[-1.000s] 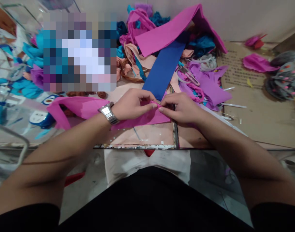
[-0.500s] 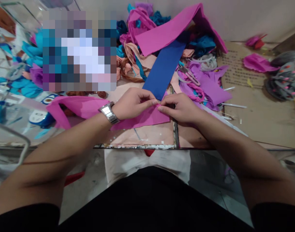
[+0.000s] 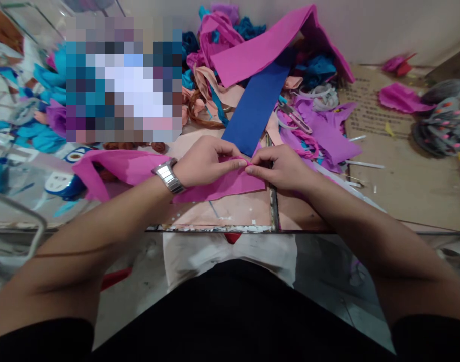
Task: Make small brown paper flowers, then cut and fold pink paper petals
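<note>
A long strip of pink crepe paper [image 3: 132,167] lies across the table in front of me, running from the left to the middle. My left hand [image 3: 205,161], with a metal watch on the wrist, pinches the strip's upper edge with closed fingers. My right hand [image 3: 283,168] pinches the same edge right beside it, fingertips of both hands nearly touching. The strip's right end [image 3: 237,183] lies flat below my hands.
A blue paper strip [image 3: 258,103] and a big pink sheet [image 3: 260,50] lie behind my hands amid crumpled paper scraps. Scissors [image 3: 294,118] rest on purple paper [image 3: 328,133] to the right. Cardboard [image 3: 403,171] covers the right side. Blue paper flowers [image 3: 45,138] sit at the left.
Both hands have stayed at the strip's upper edge, shifting only slightly; the fingertips have worked a little along the fold.
</note>
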`<state>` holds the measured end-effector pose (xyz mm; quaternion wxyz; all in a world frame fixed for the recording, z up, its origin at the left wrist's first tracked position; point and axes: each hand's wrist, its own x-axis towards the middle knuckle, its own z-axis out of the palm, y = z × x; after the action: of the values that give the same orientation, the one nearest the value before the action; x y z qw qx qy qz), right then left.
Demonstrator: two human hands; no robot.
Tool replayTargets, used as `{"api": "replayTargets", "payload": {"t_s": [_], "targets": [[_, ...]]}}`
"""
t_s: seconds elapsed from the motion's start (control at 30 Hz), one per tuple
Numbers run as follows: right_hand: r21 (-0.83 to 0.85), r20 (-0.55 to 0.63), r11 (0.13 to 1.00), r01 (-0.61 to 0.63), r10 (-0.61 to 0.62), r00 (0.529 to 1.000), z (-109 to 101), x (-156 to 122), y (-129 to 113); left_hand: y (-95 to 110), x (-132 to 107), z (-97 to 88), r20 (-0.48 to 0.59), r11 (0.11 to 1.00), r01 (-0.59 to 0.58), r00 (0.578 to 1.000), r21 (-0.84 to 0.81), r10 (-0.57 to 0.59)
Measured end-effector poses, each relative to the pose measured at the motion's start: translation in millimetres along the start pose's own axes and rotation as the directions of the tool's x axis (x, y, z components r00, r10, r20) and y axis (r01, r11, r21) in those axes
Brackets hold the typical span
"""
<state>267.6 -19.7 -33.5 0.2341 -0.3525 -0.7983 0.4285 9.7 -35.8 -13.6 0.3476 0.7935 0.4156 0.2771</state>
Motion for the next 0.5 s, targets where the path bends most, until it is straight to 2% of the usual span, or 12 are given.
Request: {"api": "replayTargets", "payload": {"t_s": [0.3,0.5], "targets": [[0.033,0.040,0.999,-0.024,0.023,0.999,-8,-1,-10,-4,2,-0.2,-0.070,0.999,0.011,0.997,-0.035,-0.013],[0.022,0.015,0.998,-0.057,0.057,0.998,-8,-1,-8,-4,3,-2.9,-0.079,0.999,-0.010,0.997,-0.033,0.007]]}}
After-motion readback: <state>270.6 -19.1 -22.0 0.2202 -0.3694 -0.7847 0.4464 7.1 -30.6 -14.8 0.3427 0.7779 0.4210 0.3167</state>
